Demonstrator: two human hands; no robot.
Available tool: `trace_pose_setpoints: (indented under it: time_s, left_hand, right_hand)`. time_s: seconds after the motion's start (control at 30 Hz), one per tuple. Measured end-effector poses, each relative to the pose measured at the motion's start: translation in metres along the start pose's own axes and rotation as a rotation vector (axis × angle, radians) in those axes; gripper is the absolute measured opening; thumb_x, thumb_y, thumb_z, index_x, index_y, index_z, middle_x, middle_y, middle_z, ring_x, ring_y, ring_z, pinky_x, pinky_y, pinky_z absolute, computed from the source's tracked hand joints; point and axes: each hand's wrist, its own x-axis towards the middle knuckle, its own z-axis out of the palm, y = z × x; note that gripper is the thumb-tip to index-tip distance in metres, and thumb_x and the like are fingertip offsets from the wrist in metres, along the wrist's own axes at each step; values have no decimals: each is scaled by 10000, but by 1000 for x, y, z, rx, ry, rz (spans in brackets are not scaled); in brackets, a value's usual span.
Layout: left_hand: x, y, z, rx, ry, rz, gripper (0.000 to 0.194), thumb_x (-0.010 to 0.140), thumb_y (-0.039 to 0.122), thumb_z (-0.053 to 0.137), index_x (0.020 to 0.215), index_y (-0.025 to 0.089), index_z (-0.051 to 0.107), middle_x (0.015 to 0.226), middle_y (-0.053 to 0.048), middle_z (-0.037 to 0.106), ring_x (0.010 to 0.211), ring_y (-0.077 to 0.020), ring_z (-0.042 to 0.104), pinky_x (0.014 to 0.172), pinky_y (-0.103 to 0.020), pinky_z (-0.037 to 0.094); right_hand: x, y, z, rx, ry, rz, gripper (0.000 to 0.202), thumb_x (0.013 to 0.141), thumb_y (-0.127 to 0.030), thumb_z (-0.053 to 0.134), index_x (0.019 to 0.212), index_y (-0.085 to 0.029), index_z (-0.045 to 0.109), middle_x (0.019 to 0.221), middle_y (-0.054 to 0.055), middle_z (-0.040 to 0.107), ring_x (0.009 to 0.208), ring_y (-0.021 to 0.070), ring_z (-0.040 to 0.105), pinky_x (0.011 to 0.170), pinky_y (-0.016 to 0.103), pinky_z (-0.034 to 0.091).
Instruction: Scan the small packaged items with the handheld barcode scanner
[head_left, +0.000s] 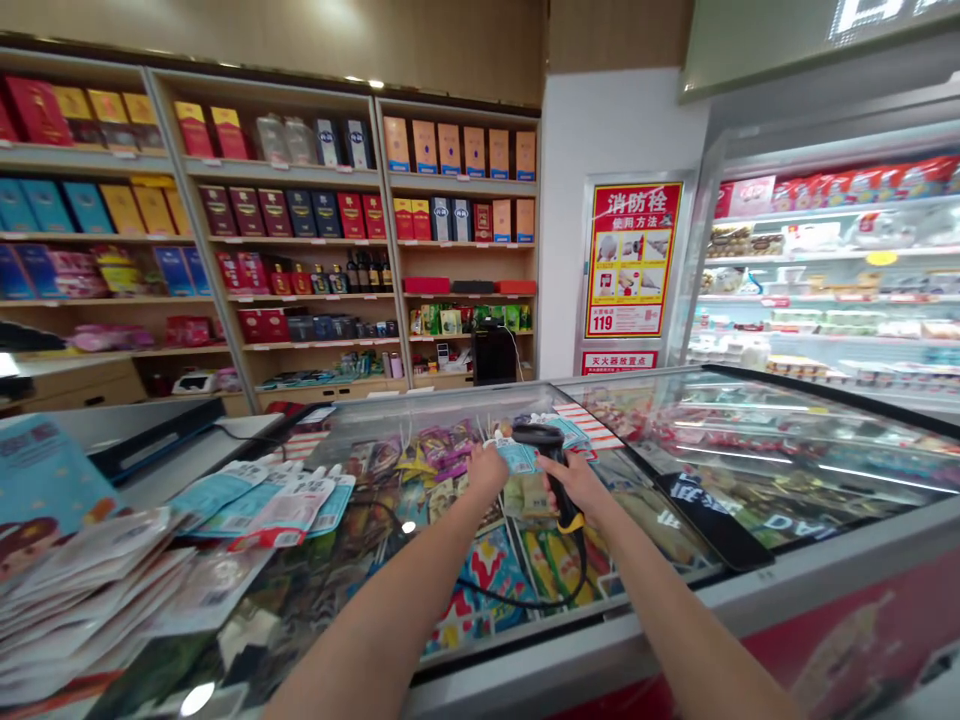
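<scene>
Above the glass lid of the freezer [352, 425], my right hand [574, 485] is closed around the handle of a black barcode scanner [540, 436] with a yellow-tipped base. Its cable loops down over the glass. Just left of the scanner, my left hand [487, 470] has its fingers bent at the edge of a light blue pouch [517, 456]; the fingertips are partly hidden. More blue and white pouches [574, 436] lie behind the scanner. At the left, several blue and pink spouted pouches [289, 505] lie overlapping on the glass.
White flat packets [90, 600] are piled at the lower left, beside a blue printed bag [52, 480]. A black panel [712, 520] lies on the freezer at right. Shelves of boxed goods [289, 215] line the back wall, and a lit refrigerated display [832, 270] stands at right.
</scene>
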Motion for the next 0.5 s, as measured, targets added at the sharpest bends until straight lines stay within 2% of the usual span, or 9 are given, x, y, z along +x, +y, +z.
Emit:
trace_pose_setpoints:
  time_s: [0.13,0.23,0.3,0.37,0.43,0.5]
  left_hand:
    - [-1,-9,-12,-64,-28,-6,298,736,155,582,1025,103,629,1314,-246,500,1249,-283,479,990,-348,377]
    - [4,-24,-36,-115,36,-6,298,728,144,597,1023,142,638,1345,-207,489,1299,-264,427,1013,-335,365]
    - [11,-41,-61,-102,103,-4,305,730,146,602,1034,147,635,1346,-205,488,1304,-273,420,1016,-352,367]
    - [18,-65,-95,-64,167,-17,318,729,155,617,1047,142,627,1351,-221,474,1301,-290,425,1009,-365,377]
    - [25,-96,-134,-22,212,-58,326,719,153,640,1044,133,619,1341,-239,472,1279,-306,448,995,-370,389]
    - [28,-132,-175,-19,249,-121,313,692,132,676,1000,123,622,1257,-238,532,1213,-316,509,965,-376,413]
  right_hand:
    - [1,1,10,23,0,19,348,668,-436,709,767,-205,469,518,-55,559,353,96,475,344,237,433]
    - [5,4,22,19,-11,13,341,668,-430,704,719,-206,452,484,-63,537,344,96,472,342,240,444]
    - [8,7,35,20,-46,5,326,680,-426,693,714,-206,455,487,-61,537,350,98,484,346,237,448]
    - [11,8,52,33,-91,5,317,687,-427,687,726,-208,462,494,-63,540,351,97,487,344,231,443]
    - [12,9,72,41,-136,19,324,685,-433,690,731,-209,462,495,-64,540,345,94,479,338,229,434]
    - [13,8,92,39,-187,25,337,681,-440,696,715,-208,455,493,-61,536,347,92,474,339,228,432]
